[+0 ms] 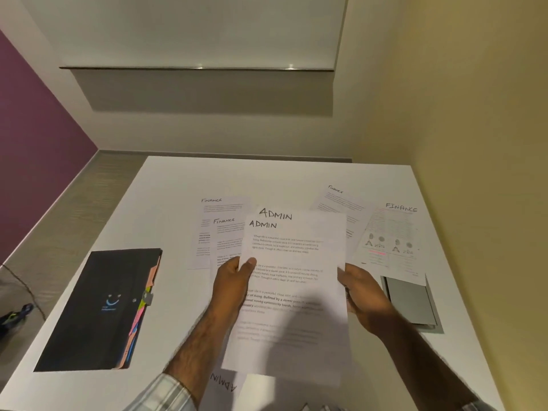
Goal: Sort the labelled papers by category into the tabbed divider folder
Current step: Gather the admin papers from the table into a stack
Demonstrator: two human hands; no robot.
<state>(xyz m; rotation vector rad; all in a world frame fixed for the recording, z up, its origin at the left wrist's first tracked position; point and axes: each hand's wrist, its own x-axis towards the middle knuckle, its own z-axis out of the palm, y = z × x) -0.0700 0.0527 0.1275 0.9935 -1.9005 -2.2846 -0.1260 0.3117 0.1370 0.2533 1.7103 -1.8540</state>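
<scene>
Both hands hold up two stacked sheets headed ADMIN [292, 232] above the white table [166, 203]. My left hand [234, 280] pinches their left edge with the thumb on top. My right hand [360, 289] grips the right edge. Another ADMIN sheet [224, 387] lies upside down at the near edge, partly under the held ones. Two overlapping FINANCE sheets [221, 229] lie left of centre, and two more FINANCE sheets [394, 232] lie at the right. The black tabbed divider folder [98, 310] lies closed at the left, coloured tabs along its right side.
A grey flat pad or lid [412, 301] lies at the right, partly under a FINANCE sheet. A yellow wall runs along the table's right side. The floor and a purple wall are to the left. A dark item [14, 317] lies on the floor.
</scene>
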